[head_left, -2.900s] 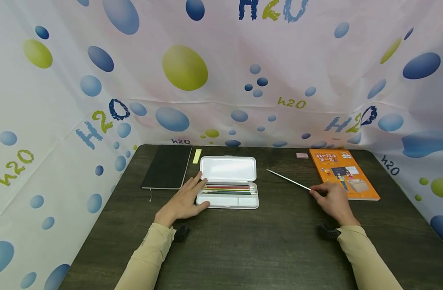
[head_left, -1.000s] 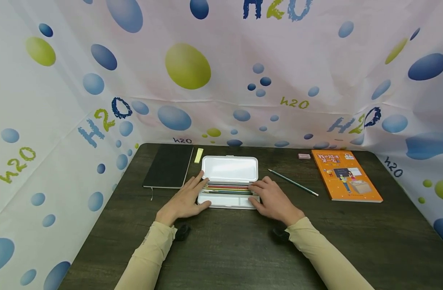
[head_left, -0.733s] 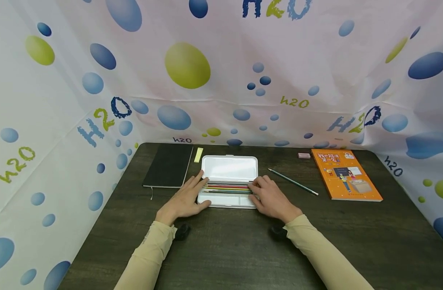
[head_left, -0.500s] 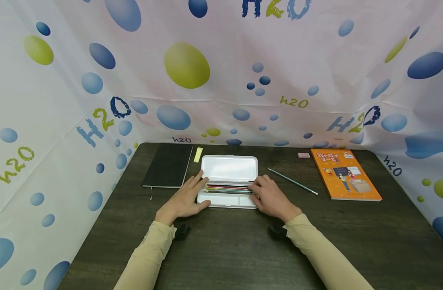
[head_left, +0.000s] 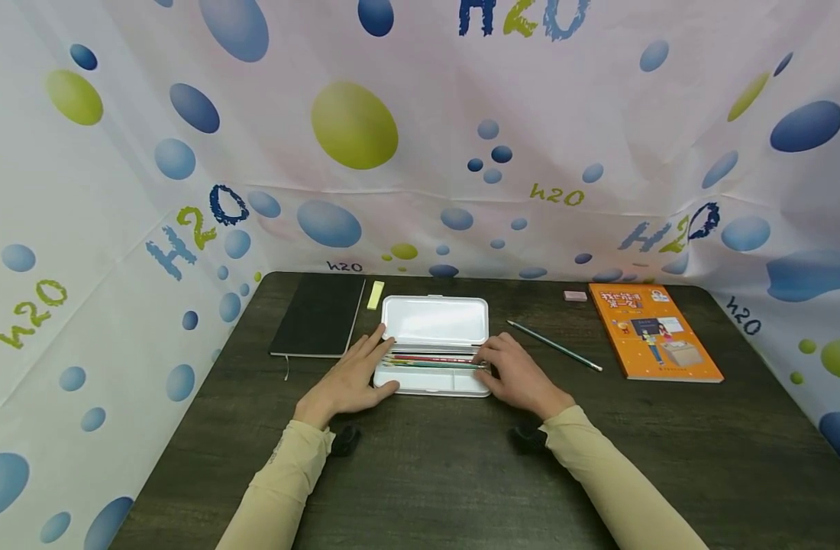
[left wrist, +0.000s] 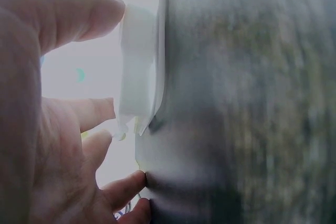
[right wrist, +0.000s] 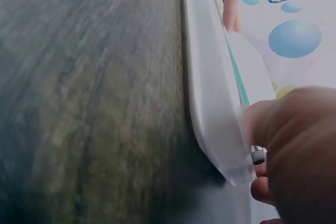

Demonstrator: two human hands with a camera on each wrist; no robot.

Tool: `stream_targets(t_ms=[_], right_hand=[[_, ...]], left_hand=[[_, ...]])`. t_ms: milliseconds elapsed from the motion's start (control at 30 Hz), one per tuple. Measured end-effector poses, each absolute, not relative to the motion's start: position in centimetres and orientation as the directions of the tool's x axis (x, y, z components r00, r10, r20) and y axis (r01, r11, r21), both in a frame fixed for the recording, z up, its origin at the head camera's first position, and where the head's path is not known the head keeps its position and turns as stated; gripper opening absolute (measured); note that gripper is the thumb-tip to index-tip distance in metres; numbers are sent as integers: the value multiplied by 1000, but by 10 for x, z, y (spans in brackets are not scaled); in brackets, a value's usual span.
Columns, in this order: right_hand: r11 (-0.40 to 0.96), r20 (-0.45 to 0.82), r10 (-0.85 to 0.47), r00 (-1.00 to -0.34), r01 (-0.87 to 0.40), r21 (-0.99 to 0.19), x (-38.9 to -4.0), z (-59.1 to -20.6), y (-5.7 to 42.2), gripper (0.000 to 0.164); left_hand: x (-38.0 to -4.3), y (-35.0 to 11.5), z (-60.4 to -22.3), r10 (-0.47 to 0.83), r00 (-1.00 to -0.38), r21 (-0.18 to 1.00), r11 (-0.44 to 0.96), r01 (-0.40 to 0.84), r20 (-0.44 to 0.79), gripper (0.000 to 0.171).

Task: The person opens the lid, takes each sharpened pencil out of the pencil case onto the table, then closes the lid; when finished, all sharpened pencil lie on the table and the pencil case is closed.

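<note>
Moved since the earliest frame: right hand (head_left: 516,374), shifted from the loose green pencil (head_left: 554,345) to the right end of the white case (head_left: 420,381); row of pencils (head_left: 435,359) inside, rearranged and bunched more closely.
White case: centre of the frame, open on the dark surface (head_left: 427,473); lid (head_left: 434,321) toward the top, tray nearer the bottom.
Pencils: lengthwise in the tray, behind its front compartments; red and green among the visible colours.
Right hand, grip: partly closed, fingers bent over the right ends of the pencils, thumb by the tray's right end; metal pencil end close to the fingers in the right wrist view; pinched or merely touched, cannot tell.
Left hand (head_left: 347,382), grip: wide, fingers spread and nearly straight at the left end of the white case, thumb at its near edge; nothing clasped.
Loose green pencil: right of centre, slanting down toward the right, untouched.
Black notebook (head_left: 319,315): left of centre, ribbon hanging from its near edge.
Yellow strip (head_left: 375,295): between black notebook and lid.
Pink eraser (head_left: 574,296): right of centre, just left of the orange book (head_left: 657,332).
</note>
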State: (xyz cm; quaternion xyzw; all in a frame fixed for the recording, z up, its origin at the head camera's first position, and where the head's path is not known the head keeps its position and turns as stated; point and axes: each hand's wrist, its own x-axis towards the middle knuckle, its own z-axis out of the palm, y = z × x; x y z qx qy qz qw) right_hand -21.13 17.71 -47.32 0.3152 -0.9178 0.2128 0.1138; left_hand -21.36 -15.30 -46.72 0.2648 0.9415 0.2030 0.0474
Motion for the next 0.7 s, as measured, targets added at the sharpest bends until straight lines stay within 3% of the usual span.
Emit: stream_targets(t_ms=[467,700], right_hand=[[657,429,-462,-776,-625,-423,-212,-475,184,10],[606,385,-398,-833,-553,-572,-208,-474,192,11]], left_hand=[[-214,-153,-468,518,-855,404,777,482,24,80],[-214,-154,-468,520,-854,408,773,485,29,79]])
